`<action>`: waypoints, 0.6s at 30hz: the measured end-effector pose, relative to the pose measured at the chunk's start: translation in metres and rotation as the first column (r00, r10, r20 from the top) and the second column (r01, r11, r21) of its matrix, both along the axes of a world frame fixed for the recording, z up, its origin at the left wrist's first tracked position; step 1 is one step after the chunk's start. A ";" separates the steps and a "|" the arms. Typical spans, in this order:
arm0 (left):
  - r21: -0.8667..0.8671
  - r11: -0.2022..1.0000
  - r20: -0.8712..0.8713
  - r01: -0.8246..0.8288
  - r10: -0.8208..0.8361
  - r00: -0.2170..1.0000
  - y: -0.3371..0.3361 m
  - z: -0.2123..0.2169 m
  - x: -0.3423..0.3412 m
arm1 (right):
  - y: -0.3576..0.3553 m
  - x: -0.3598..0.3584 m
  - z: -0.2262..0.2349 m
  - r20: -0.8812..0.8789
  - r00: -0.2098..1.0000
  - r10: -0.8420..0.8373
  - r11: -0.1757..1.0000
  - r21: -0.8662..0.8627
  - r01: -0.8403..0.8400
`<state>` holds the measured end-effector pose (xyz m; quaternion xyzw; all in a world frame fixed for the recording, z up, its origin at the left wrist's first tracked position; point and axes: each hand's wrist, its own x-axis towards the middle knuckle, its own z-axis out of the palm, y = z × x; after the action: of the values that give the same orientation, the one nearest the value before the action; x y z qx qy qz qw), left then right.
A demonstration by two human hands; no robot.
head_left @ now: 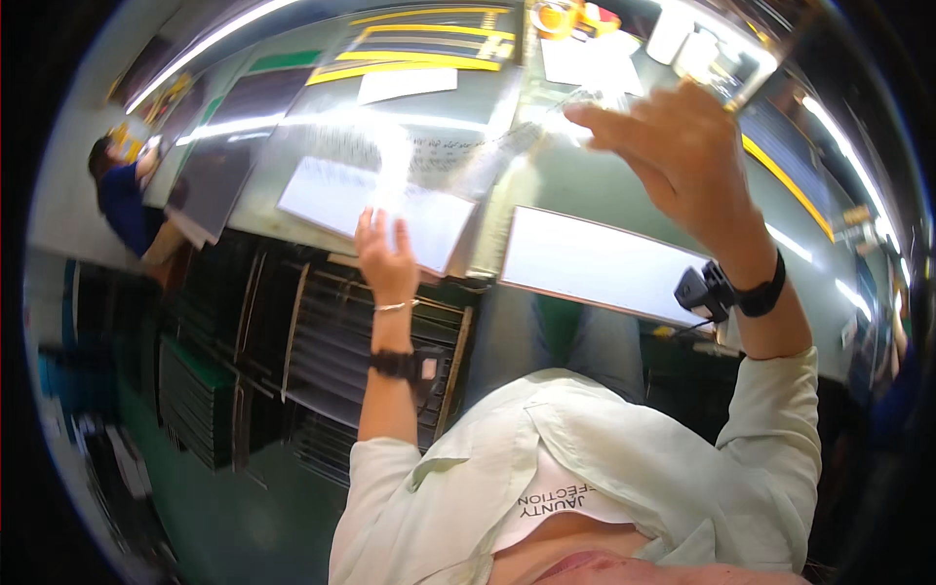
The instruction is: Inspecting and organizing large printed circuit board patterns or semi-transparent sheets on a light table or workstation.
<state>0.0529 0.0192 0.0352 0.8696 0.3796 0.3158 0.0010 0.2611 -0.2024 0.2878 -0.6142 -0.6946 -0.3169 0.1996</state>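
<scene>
Nearest the camera is the person's pale green open-collared shirt, with both sleeves rising toward the worktop. Just beyond it, below the worktop edge, stand dark racks of stacked flat black sheets.

The left hand, wearing a black wristband and a thin bracelet, rests at the near edge of a white rectangular paper sheet under a clear plastic cover. Its fingers are bent over that edge and seem to pinch the clear film, which lifts up from the sheet in a bright, blurred strip; how firm the hold is I cannot tell. The right hand, with a black strap and a small black device at the wrist, is raised above the worktop with its fingers spread apart and a corner of the same glossy clear film at the fingertips; whether it pinches or only touches is not clear.

Just to the right of the first sheet lies a second white rectangular panel, flat and untouched. As a judgement, the film is partly lifted and not yet parted or laid flat, so the work on this sheet is midway.

Farther off, the grey-green worktop carries loose white papers, yellow and black strips and an orange tape roll. At far left, another person in a dark blue top sits.
</scene>
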 end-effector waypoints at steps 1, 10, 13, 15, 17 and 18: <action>-0.557 0.782 0.445 0.279 -0.003 0.895 -0.004 0.008 0.007 | -0.027 0.009 -0.015 -0.058 0.997 -0.046 0.998 -0.045 0.044; -0.554 -0.541 0.589 0.633 0.282 0.757 -0.082 0.049 0.021 | -0.219 -0.009 -0.179 -0.897 0.265 -0.354 0.913 -0.269 0.307; -0.728 -0.469 0.510 0.500 0.117 0.852 -0.104 0.047 0.031 | -0.249 -0.025 -0.202 -0.939 0.034 -0.342 0.880 -0.307 0.362; -0.802 -0.405 0.462 0.439 0.045 0.886 -0.110 0.042 0.033 | -0.262 -0.027 -0.207 -0.939 -0.124 -0.321 0.868 -0.344 0.358; -0.895 -0.245 0.377 0.373 0.035 0.926 -0.112 0.040 0.040 | -0.270 -0.026 -0.206 -0.955 -0.146 -0.259 0.875 -0.296 0.384; -0.910 -0.216 0.338 0.353 0.106 0.935 -0.116 0.042 0.042 | -0.275 -0.023 -0.206 -0.955 -0.196 -0.224 0.883 -0.284 0.374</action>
<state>0.0945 -0.0970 0.0770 0.5198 0.3865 0.0275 0.7614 0.2376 -0.4774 0.0814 -0.7756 -0.1307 0.1696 0.5938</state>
